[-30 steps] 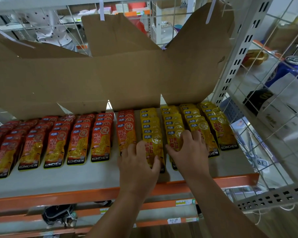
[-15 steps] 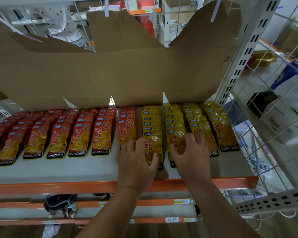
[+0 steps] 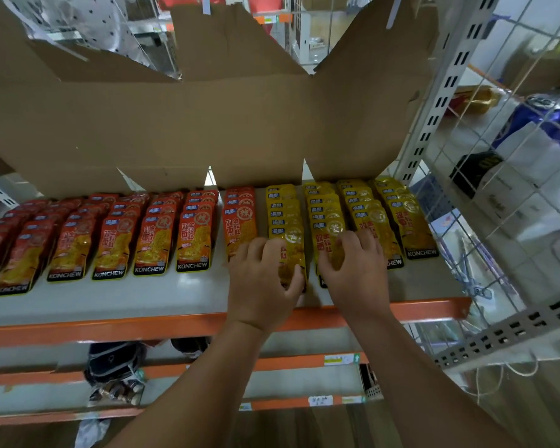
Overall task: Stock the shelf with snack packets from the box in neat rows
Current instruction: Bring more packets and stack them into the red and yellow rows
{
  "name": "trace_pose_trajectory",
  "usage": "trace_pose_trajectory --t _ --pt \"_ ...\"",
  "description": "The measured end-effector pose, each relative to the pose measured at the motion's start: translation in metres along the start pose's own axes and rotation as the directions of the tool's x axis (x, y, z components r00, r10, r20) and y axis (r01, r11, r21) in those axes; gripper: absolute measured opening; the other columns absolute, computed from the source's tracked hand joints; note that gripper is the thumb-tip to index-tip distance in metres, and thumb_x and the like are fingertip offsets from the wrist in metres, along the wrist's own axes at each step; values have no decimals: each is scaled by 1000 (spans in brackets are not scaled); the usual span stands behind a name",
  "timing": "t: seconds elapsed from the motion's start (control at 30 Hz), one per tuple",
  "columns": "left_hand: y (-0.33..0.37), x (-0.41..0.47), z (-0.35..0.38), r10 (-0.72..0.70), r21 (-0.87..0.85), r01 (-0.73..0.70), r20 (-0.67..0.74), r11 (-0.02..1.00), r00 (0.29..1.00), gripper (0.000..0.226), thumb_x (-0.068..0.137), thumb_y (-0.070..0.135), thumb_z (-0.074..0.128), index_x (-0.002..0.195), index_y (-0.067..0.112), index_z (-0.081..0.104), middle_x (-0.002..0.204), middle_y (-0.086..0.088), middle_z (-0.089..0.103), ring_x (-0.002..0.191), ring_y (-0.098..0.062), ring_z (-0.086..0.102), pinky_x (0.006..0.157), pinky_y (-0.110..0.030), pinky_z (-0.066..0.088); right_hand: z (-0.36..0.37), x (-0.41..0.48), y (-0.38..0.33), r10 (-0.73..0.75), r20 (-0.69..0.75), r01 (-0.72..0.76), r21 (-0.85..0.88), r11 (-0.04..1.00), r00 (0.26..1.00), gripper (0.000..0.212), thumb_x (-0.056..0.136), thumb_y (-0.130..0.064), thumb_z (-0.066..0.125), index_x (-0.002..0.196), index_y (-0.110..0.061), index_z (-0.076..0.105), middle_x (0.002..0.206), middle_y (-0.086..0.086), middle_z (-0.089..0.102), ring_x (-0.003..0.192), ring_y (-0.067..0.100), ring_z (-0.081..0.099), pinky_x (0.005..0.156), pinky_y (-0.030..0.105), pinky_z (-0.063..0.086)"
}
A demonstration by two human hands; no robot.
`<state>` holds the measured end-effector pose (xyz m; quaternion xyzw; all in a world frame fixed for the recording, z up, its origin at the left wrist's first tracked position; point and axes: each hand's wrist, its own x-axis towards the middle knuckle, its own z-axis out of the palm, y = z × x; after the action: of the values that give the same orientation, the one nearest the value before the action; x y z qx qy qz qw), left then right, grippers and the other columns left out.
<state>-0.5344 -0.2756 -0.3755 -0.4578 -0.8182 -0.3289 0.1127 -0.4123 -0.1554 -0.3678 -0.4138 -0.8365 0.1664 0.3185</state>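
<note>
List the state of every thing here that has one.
cardboard box: open, flaps up, behind the rows.
red packets: lying in overlapping rows, untouched.
yellow packets: overlapping rows, two fronts under hands.
left hand: bent fingers on a yellow packet, grip unclear.
right hand: bent fingers on neighbouring packet, grip unclear.
</note>
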Motion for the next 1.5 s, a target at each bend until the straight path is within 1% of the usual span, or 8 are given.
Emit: trace_pose_trajectory --t 0.23,0.6,0.87,1.0,1.13,1.2,1.3,1.5 --pt "-10 -57 -43 -65 -112 73 80 991 995 43 85 46 58 121 23 63 118 3 62 110 -22 55 90 -39 46 -13 -56 -46 -38 26 37 35 999 999 25 85 -39 61 97 -17 60 98 -1 57 96 23 52 85 38 43" --pt "-137 -113 -260 -247 -66 240 -153 969 957 51 80 48 57 124 21 65 118 -1 65 112 -27 57 95 -47 50 2 -125 -271 -338 92 303 271 914 937 29 80 -37 61 100 -16 61 98 1 54 92 26 52 79 41 44" --pt "-244 -187 -469 -438 56 470 -283 881 853 57 84 61 49 130 29 61 128 8 63 122 -19 55 104 -45 45 36 -203 -488 -632 132 494 512 703 763 23 86 -26 71 105 -19 62 104 -4 54 98 20 53 85 38 48" --pt "-276 -204 -549 -440 100 498 -344 861 830 48 90 52 60 132 28 61 128 10 63 121 -14 54 100 -33 42 40 -224 -572 -753 136 566 579 588 644 25 88 -27 69 112 -19 64 109 -6 56 104 17 54 84 29 43" --pt "-315 -189 -624 -445 149 516 -343 844 827 39 91 39 69 128 28 65 125 9 65 117 -11 58 93 -30 43 38 -208 -669 -860 178 623 621 476 479 29 90 -31 68 117 -22 62 113 -8 55 103 17 55 82 33 45" --pt "-336 -170 -660 -435 188 514 -341 837 833 41 87 48 64 123 30 65 118 10 66 112 -13 60 90 -34 47 32 -188 -719 -907 159 687 605 402 391 26 89 -30 68 114 -23 63 106 -8 55 96 19 56 79 35 48" --pt "-365 -131 -711 -432 229 520 -342 823 835 30 90 46 63 117 33 65 106 14 64 99 -11 61 82 -35 49 26 -145 -788 -930 145 755 549 360 338 16 86 -30 66 101 -26 62 97 -8 64 91 23 63 77 34 52" --pt "-435 -49 -785 -539 327 597 -256 732 802 22 89 47 64 110 46 60 101 17 65 97 -12 65 89 -38 54 49 -46 -898 -883 446 848 406 342 143 30 93 -42 65 121 -31 61 112 -5 60 97 19 60 92 39 51"
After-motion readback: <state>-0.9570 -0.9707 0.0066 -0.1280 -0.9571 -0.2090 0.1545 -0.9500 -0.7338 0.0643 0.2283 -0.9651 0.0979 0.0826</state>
